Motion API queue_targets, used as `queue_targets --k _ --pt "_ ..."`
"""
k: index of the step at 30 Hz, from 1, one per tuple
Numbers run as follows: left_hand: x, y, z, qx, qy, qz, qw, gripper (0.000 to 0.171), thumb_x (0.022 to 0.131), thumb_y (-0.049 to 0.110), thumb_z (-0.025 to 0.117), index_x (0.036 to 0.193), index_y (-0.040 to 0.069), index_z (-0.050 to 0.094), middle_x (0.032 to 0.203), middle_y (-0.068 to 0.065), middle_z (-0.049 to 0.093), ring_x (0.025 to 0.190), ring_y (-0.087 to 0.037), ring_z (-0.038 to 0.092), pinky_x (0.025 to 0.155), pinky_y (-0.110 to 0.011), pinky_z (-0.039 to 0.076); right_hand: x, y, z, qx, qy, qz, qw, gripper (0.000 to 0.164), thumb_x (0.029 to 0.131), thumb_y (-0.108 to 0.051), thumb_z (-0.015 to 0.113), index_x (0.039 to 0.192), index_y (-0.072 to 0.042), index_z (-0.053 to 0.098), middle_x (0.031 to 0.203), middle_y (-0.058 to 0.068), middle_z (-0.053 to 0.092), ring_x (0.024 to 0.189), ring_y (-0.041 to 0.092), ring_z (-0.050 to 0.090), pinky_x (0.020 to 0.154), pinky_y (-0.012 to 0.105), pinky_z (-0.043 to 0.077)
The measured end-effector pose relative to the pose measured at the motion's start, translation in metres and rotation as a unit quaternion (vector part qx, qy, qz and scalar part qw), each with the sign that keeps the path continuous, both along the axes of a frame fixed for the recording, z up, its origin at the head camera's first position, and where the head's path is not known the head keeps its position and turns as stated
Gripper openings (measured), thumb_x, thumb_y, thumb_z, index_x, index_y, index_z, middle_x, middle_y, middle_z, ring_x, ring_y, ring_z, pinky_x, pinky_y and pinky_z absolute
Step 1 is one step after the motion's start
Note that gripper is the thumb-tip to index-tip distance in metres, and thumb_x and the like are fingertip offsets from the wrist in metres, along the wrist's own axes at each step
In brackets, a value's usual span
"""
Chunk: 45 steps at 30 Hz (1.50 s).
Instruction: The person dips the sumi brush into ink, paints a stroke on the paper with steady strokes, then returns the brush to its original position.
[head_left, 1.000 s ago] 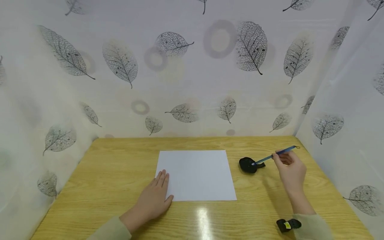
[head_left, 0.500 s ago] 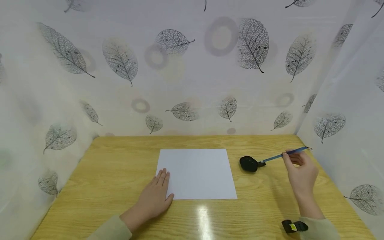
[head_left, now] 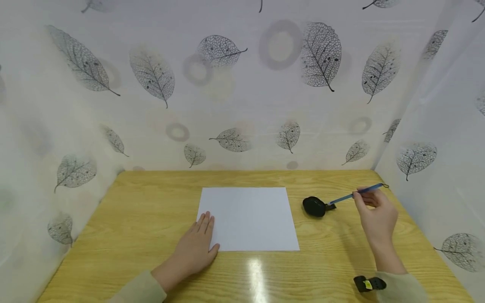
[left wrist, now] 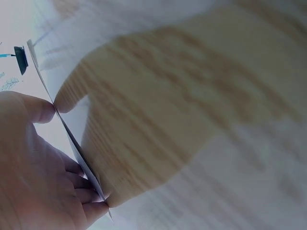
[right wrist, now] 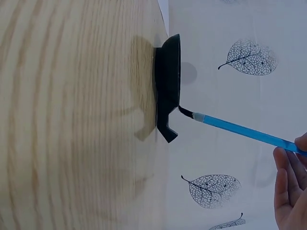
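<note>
In the head view, my left hand (head_left: 194, 248) lies flat with fingers straight on the left edge of a white sheet of paper (head_left: 254, 219). My right hand (head_left: 378, 215), right of the paper, pinches a blue paintbrush (head_left: 342, 198) by its handle. In the right wrist view the brush (right wrist: 244, 131) points its dark bristles at the rim of a small black dish (right wrist: 168, 72), by the dish's short handle; they appear to touch. Seen from above, the dish (head_left: 313, 207) stands on the table beside the paper. The left wrist view shows my left hand (left wrist: 38, 167) at the paper's edge.
The wooden table (head_left: 125, 219) is enclosed at the back and sides by a pale curtain (head_left: 242, 97) printed with leaves. A black strap (head_left: 369, 284) sits at my right sleeve. Light glares on the table in front of the paper.
The brush tip has left the inside of the dish and moved right to the rim by its handle, then my right hand shifts slightly back left. My left hand stays put.
</note>
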<state>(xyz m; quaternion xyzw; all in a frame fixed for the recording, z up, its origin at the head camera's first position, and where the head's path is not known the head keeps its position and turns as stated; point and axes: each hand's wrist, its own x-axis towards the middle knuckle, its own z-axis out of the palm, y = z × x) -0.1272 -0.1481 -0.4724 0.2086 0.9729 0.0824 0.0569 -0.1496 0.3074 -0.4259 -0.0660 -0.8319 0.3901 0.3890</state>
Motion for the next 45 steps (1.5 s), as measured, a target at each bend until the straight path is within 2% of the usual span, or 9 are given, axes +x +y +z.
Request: queue_targets --k 5,11,23,30,37,41,45 --pt "-0.001 0.0 0.001 -0.003 0.001 -0.001 1.0 0.076 0.106 0.037 0.059 0.158 -0.013 0.036 0.168 -0.033 0.033 0.158 -0.046 0.033 0.128 -0.057 0.035 0.002 0.001 0.002 -0.005 -0.002 -0.01 1.0 0.015 0.096 -0.002 0.075 0.109 0.006 0.076 0.084 -0.049 0.056 0.075 -0.029 0.054 0.065 -0.004 0.043" --pt "-0.001 -0.001 0.001 -0.002 0.004 -0.003 1.0 0.077 0.106 0.037 0.059 0.158 -0.013 0.036 0.168 -0.033 0.033 0.158 -0.046 0.033 0.128 -0.057 0.035 -0.003 -0.004 0.003 -0.028 -0.004 0.008 1.0 0.015 0.097 -0.002 0.075 0.109 0.006 0.076 0.084 -0.045 0.059 0.074 -0.025 0.057 0.066 -0.001 0.047" --pt "-0.001 0.0 0.002 -0.005 0.0 -0.003 1.0 0.076 0.106 0.038 0.06 0.158 -0.013 0.036 0.168 -0.033 0.032 0.159 -0.046 0.032 0.128 -0.057 0.035 -0.002 0.0 0.003 -0.011 -0.008 -0.011 1.0 0.015 0.097 -0.004 0.075 0.108 0.005 0.076 0.083 -0.048 0.056 0.074 -0.028 0.054 0.066 -0.003 0.043" --pt "-0.001 -0.001 0.0 -0.005 0.003 -0.005 1.0 0.077 0.106 0.038 0.059 0.159 -0.013 0.036 0.168 -0.033 0.032 0.159 -0.046 0.033 0.128 -0.057 0.035 -0.002 -0.003 0.006 -0.024 -0.003 -0.002 1.0 0.016 0.098 -0.006 0.074 0.108 0.007 0.075 0.085 -0.036 0.064 0.074 -0.027 0.057 0.07 -0.002 0.046" --pt "0.0 -0.001 0.0 -0.005 -0.002 -0.004 1.0 0.076 0.107 0.039 0.057 0.159 -0.012 0.036 0.169 -0.032 0.031 0.159 -0.046 0.032 0.129 -0.057 0.034 -0.001 -0.001 0.003 -0.028 -0.019 -0.003 0.999 0.017 0.098 -0.004 0.074 0.111 0.007 0.075 0.083 -0.047 0.057 0.073 -0.027 0.055 0.068 -0.003 0.046" --pt "0.0 -0.001 0.001 -0.002 -0.002 -0.004 1.0 0.076 0.106 0.037 0.059 0.158 -0.013 0.036 0.168 -0.033 0.032 0.159 -0.046 0.032 0.128 -0.057 0.034 0.002 0.003 0.003 -0.038 -0.02 -0.015 0.999 0.018 0.098 -0.005 0.073 0.112 0.007 0.074 0.083 -0.046 0.057 0.074 -0.027 0.056 0.069 -0.003 0.045" --pt "0.0 0.0 0.0 -0.004 -0.003 -0.004 1.0 0.076 0.106 0.039 0.058 0.159 -0.013 0.036 0.168 -0.033 0.031 0.159 -0.046 0.032 0.129 -0.057 0.034 0.003 0.006 0.004 -0.046 0.001 -0.012 0.999 0.018 0.098 -0.002 0.073 0.111 0.01 0.074 0.085 -0.044 0.058 0.075 -0.026 0.057 0.072 -0.003 0.047"
